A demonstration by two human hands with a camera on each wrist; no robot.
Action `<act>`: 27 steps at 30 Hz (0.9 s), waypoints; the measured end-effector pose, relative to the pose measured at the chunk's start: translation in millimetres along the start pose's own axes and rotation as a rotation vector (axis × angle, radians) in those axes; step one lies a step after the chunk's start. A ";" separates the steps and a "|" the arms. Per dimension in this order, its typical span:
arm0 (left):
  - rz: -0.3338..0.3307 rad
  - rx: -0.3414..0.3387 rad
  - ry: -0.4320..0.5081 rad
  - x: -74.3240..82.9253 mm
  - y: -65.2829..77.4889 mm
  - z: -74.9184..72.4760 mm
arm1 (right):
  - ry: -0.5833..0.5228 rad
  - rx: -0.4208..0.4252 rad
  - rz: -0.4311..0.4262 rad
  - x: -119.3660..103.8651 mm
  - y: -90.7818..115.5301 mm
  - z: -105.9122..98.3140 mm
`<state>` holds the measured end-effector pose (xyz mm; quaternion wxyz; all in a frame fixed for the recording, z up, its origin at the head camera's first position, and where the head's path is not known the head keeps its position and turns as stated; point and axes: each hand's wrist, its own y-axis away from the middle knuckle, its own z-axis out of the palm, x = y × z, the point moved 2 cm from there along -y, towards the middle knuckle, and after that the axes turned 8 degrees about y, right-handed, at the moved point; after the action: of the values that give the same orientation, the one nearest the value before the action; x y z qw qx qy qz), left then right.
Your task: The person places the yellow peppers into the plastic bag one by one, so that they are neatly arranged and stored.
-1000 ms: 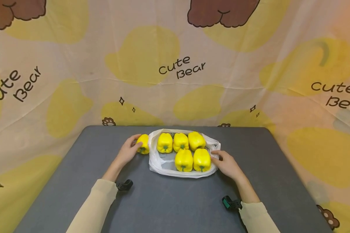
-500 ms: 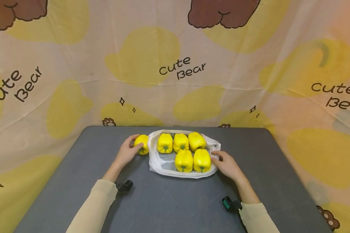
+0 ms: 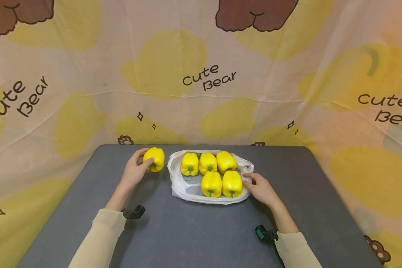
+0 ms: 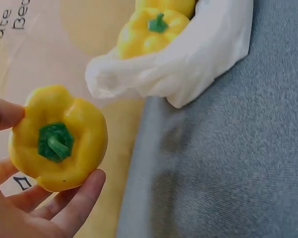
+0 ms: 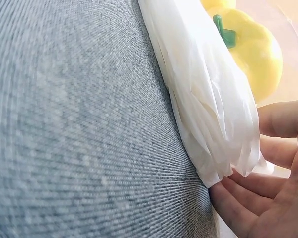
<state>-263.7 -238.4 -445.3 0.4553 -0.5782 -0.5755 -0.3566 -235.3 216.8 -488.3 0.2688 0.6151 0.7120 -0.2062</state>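
A yellow bell pepper [image 3: 155, 158] with a green stem is held by my left hand [image 3: 133, 171], off the table and left of the white plastic bag [image 3: 178, 190]. In the left wrist view, the thumb lies on one side of this pepper [image 4: 87, 144] and the fingers curl round the other, its stem facing the camera. Several more yellow bell peppers [image 3: 211, 184] sit in the bag's wide opening. My right hand [image 3: 262, 189] grips the bag's right end; the right wrist view has its fingers [image 5: 243, 193] at the crumpled plastic [image 5: 208, 104].
The bag stands on a grey cloth-covered table [image 3: 201, 238] near its far edge. Behind it hangs a printed curtain [image 3: 167, 67] with bear drawings and lettering. A dark strap [image 3: 134, 212] is on the left wrist and another [image 3: 266, 233] on the right.
My left hand has raised the bell pepper and moved it left, away from the bag's left rim, which has spread slightly outward. The right hand and the peppers in the bag have stayed put.
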 end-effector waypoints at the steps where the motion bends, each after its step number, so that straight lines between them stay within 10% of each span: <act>1: 0.004 0.000 -0.001 2.2 1.3 -0.3 | 0.001 0.000 -0.002 0.1 0.0 0.1; 27: 0.152 -0.102 0.011 40.7 38.6 49.9 | 0.006 0.000 0.009 0.5 -0.7 0.8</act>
<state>-227.6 -174.8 -428.2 0.4543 -0.6407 -0.5084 -0.3530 -235.9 216.6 -489.3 0.2676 0.6189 0.7100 -0.2034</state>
